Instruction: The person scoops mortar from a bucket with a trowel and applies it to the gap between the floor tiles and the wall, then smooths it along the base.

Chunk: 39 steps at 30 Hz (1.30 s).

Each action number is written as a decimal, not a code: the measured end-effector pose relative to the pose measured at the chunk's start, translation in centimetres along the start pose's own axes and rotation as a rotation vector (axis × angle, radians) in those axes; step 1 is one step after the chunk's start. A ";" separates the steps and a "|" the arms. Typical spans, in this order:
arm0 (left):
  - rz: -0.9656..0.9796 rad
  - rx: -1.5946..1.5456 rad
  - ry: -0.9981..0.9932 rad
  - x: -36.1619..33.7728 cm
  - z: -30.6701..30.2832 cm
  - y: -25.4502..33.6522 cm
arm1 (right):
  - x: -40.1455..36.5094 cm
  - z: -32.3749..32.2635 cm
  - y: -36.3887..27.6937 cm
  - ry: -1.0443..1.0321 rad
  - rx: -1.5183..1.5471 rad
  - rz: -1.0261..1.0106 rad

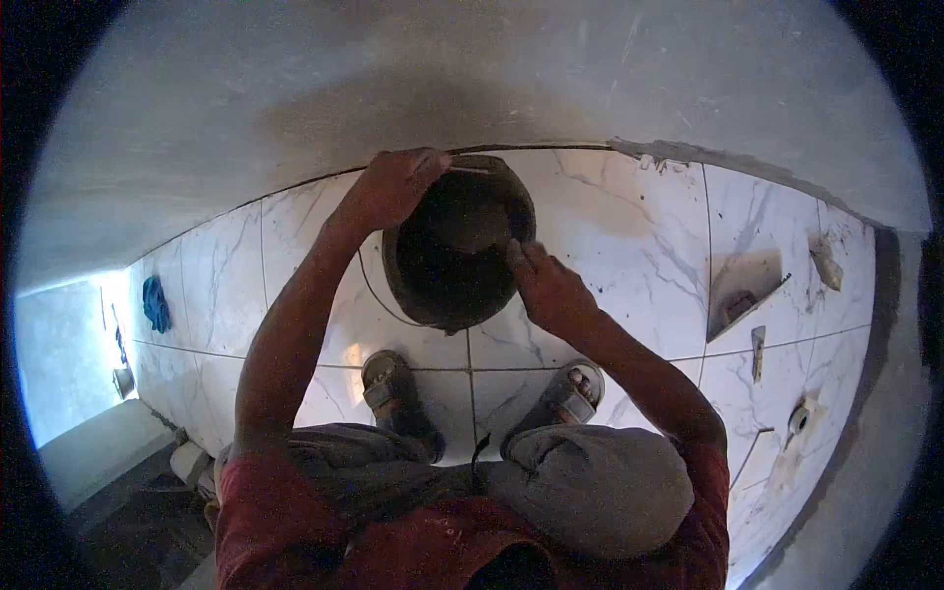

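A dark round bucket (523, 202) is on the tiled floor in front of my feet, close to the wall, its mouth facing me. Inside it is a greyish patch of material (472, 226); deep shadow hides most of the interior. My left hand (401, 187) is closed on the far left part of the rim, beside a thin pale strip I cannot identify. At the right side my right hand (553, 287) grips the rim, its fingers bent over the edge. A thin wire handle (369, 285) hangs along the bucket's lower left side.
White marbled tiles (590, 187) cover the floor up to a grey plastered wall (590, 69). To the right lie a triangular piece (749, 300), small fragments (757, 352) and a round floor opening (798, 421). A blue cloth (155, 303) lies at left. My sandals (398, 393) flank the near side.
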<state>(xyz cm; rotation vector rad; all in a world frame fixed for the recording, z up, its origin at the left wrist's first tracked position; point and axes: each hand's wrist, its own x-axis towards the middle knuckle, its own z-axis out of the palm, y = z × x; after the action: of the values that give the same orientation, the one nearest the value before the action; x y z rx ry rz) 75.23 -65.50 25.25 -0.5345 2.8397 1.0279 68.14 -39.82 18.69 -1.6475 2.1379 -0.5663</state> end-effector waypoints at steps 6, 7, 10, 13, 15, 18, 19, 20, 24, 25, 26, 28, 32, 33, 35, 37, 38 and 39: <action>0.106 0.033 -0.033 -1.0 -0.1 1.5 | -1.0 -1.4 -1.1 -0.197 -0.043 0.027; 0.144 0.061 -0.019 -0.9 0.2 0.6 | -0.6 -3.1 -1.7 -0.304 -0.081 0.027; 0.102 0.083 -0.019 -0.7 -0.7 1.3 | 0.3 -4.1 -1.9 -0.364 -0.102 0.034; 0.092 0.055 -0.038 -0.8 0.3 0.9 | 1.5 -0.8 -1.9 -0.213 -0.032 -0.012; 0.190 0.049 -0.021 -0.4 0.7 0.4 | 1.1 0.2 -2.2 -0.076 0.003 -0.061; 0.114 0.106 -0.047 -0.6 -0.4 -0.2 | -1.0 0.4 -3.1 -0.210 -0.049 -0.018; 0.083 0.113 -0.040 -1.0 -0.8 -0.1 | -1.6 0.1 -2.6 -0.295 -0.080 -0.051; 0.063 0.120 -0.033 -0.8 -1.1 0.1 | -2.0 -0.3 -2.0 -0.375 -0.115 -0.078; 0.149 0.150 0.026 -0.6 0.0 -0.2 | -0.3 -1.1 -2.6 -0.347 0.126 0.071; 0.180 0.150 -0.001 -0.5 0.3 0.0 | -0.1 -0.2 -3.1 -0.356 0.133 0.076; 0.210 0.151 -0.021 -0.3 0.4 -0.1 | 0.4 0.9 -3.5 -0.167 0.089 -0.027; 0.202 0.165 -0.062 0.5 0.4 -1.0 | 0.0 1.6 -3.9 0.020 0.057 -0.124; 0.294 0.172 -0.087 0.7 -0.1 -0.4 | -1.9 1.4 -3.4 -0.228 -0.218 -0.161; 0.303 0.176 -0.084 0.6 0.1 0.1 | -2.4 1.3 -2.9 -0.360 -0.217 -0.168; 0.216 0.143 -0.016 0.7 0.7 0.9 | -2.5 -0.2 -1.7 -0.364 -0.202 -0.138; 0.203 0.152 -0.018 1.3 0.1 0.5 | -1.3 -1.5 -0.8 -0.386 -0.188 -0.148; 0.191 0.157 -0.053 1.2 0.1 0.3 | -1.1 -1.9 -1.0 -0.340 -0.084 -0.032; 0.181 0.156 -0.063 1.0 0.3 0.1 | -0.9 -2.0 -1.1 -0.298 0.019 0.088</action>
<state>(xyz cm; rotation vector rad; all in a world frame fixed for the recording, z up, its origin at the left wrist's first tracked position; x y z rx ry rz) 74.24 -65.55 24.88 -0.2306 2.9209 0.8205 68.17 -38.99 21.04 -1.5118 1.9678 -0.2920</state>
